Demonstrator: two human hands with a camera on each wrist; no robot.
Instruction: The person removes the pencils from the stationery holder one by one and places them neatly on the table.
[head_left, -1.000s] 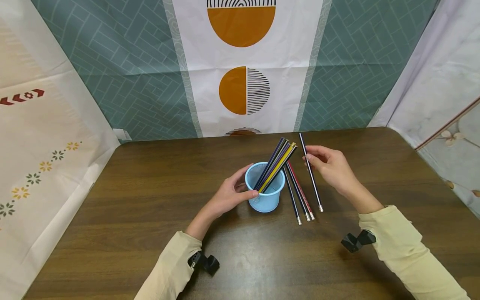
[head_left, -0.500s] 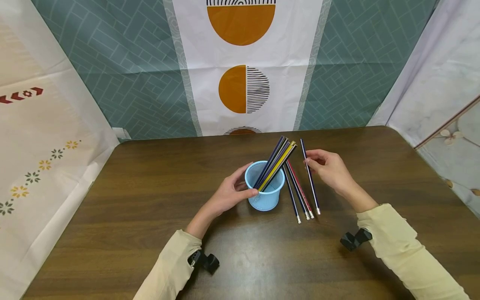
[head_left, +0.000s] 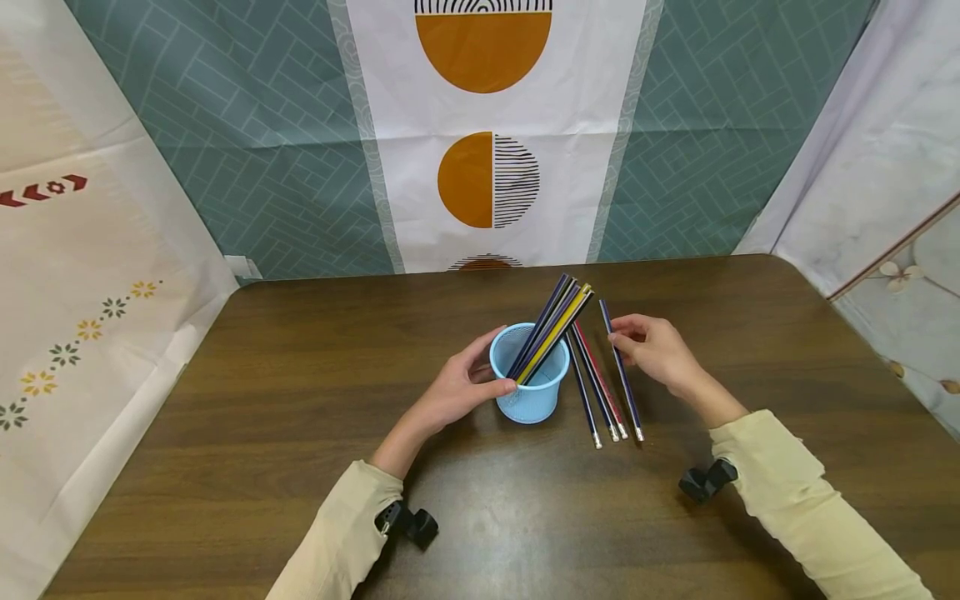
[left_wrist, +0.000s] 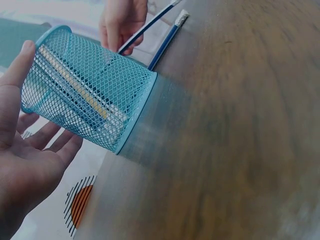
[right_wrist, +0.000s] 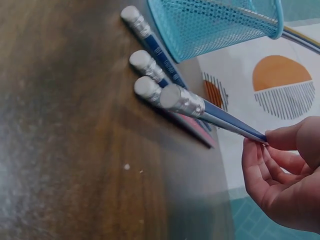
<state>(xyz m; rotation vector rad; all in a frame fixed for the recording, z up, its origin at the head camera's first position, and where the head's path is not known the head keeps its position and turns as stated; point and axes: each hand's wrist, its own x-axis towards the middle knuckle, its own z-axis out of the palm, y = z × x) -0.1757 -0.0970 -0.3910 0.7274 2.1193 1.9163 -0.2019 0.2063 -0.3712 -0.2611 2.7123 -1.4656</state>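
My left hand [head_left: 456, 390] holds a light blue mesh pencil cup [head_left: 528, 406] that stands upright on the table, thumb at the near rim and fingers along the far left side. Several pencils [head_left: 553, 333], one of them yellow, lean to the right inside the cup. To the right of it, my right hand [head_left: 660, 354] pinches a dark blue striped pencil [right_wrist: 227, 119] between thumb and fingertips, its eraser end pointing toward me. Between cup and right hand lie 3 pencils with white erasers, two dark ones and a red one [head_left: 604, 382].
A brown wooden table [head_left: 300, 400] carries everything. Behind it hangs a teal and white patterned cloth [head_left: 300, 150], and pale cloths hang at both sides. Black wrist cameras [head_left: 708, 481] sit on the cream sleeves [head_left: 795, 475].
My right hand has come a little nearer to me with the pinched pencil, which now lies lower beside the other loose pencils. The left hand and the cup have stayed in place.
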